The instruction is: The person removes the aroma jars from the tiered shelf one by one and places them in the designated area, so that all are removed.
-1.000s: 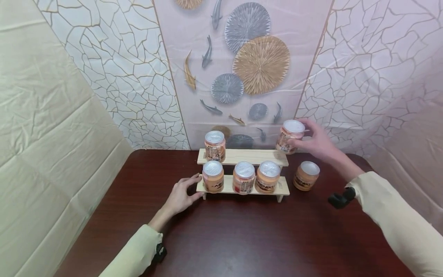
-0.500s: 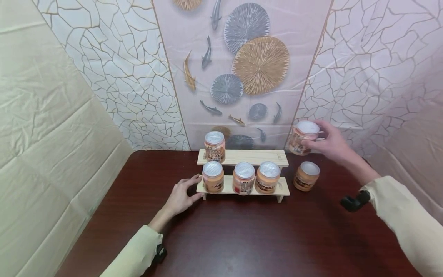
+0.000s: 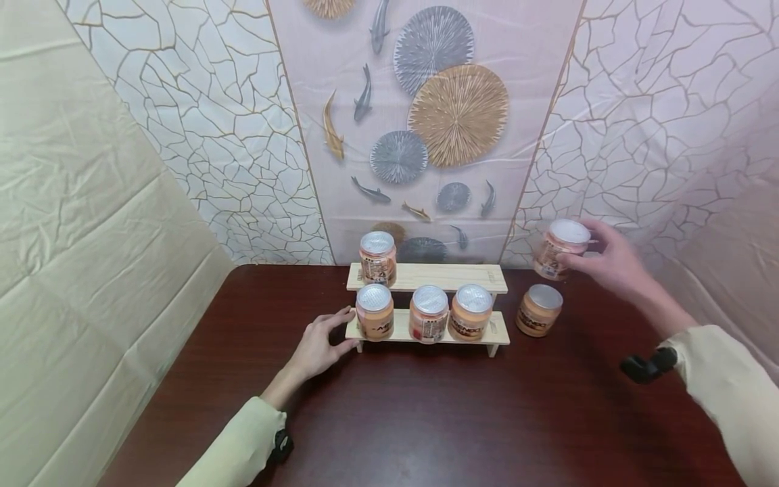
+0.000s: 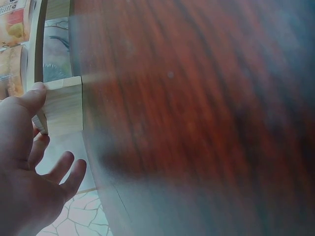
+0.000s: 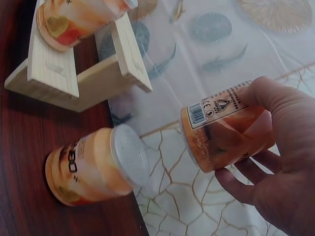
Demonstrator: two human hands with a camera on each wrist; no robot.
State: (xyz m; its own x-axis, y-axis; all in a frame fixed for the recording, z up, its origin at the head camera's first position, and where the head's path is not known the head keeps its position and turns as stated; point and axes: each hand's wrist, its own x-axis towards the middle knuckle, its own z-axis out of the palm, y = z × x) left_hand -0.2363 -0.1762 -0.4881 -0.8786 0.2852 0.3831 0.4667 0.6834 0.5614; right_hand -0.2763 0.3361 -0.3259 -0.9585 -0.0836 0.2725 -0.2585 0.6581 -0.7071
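Note:
In the head view my right hand [image 3: 611, 264] grips an orange jar [image 3: 561, 250] with a silvery lid, raised off the table at the right. Thumb and fingers wrap its side in the right wrist view. Below it a second jar [image 3: 539, 311] stands upright on the table, apart from the held one. My left hand [image 3: 319, 343] holds the left end of a two-step wooden rack [image 3: 398, 333], thumb at the front edge. Three jars stand on the lower step, one of them a label-turned jar [image 3: 429, 314]. One more jar [image 3: 378, 258] stands at the upper step's left end.
The dark reddish table [image 3: 414, 419] spreads in front of the rack. A patterned cloth backdrop [image 3: 420, 155] hangs right behind it. Plain beige cloth [image 3: 91, 237] closes off the left side.
My right hand has carried the jar rightward and slightly down, from above the upper step's right end to over the table. The left hand has stayed on the rack.

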